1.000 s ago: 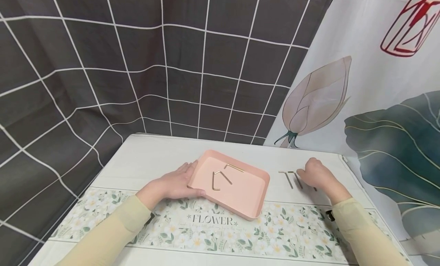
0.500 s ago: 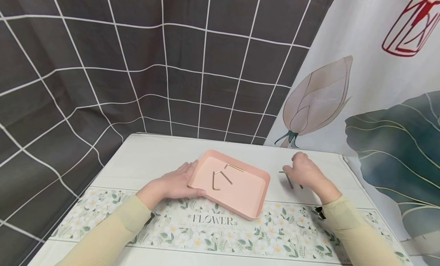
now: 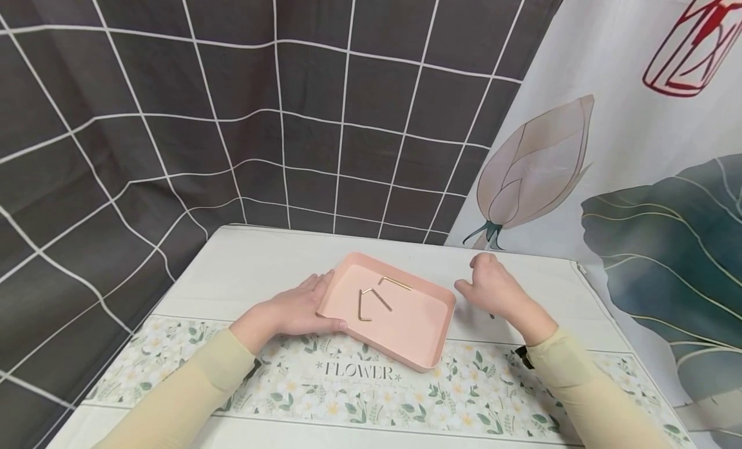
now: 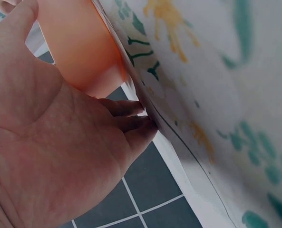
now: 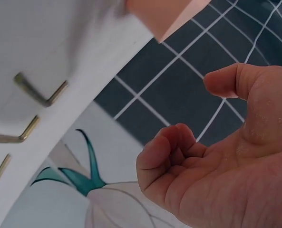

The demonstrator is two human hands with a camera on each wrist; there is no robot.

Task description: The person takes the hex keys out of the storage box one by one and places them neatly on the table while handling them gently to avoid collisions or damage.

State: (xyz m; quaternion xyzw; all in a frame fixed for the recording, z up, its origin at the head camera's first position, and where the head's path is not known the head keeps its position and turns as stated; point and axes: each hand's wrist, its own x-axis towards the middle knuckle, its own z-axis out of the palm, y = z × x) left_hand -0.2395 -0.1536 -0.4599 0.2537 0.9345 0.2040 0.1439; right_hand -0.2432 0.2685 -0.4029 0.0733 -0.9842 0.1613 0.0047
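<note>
A pink tray point(image 3: 400, 326) stands on the table, with three L-shaped hex keys point(image 3: 380, 300) lying inside. My left hand point(image 3: 292, 309) rests against its left corner, thumb along the near wall and fingers stretched out on the other side, also seen in the left wrist view. Right of the tray, my right hand point(image 3: 497, 293) hovers above the table. The right wrist view shows its fingers loosely bent, the thumb apart from them and nothing held. Three more hex keys point(image 5: 25, 132) lie on the table there; in the head view the hand hides most of them.
A floral printed band point(image 3: 324, 397) crosses the white table covering point(image 3: 261, 256). Behind the table hangs a dark curtain point(image 3: 232, 140) with white grid lines. On the right is a white curtain point(image 3: 614, 114) with plant prints.
My right hand has moved left over the loose hex keys toward the tray. The left hand, the tray and the keys inside it have stayed put.
</note>
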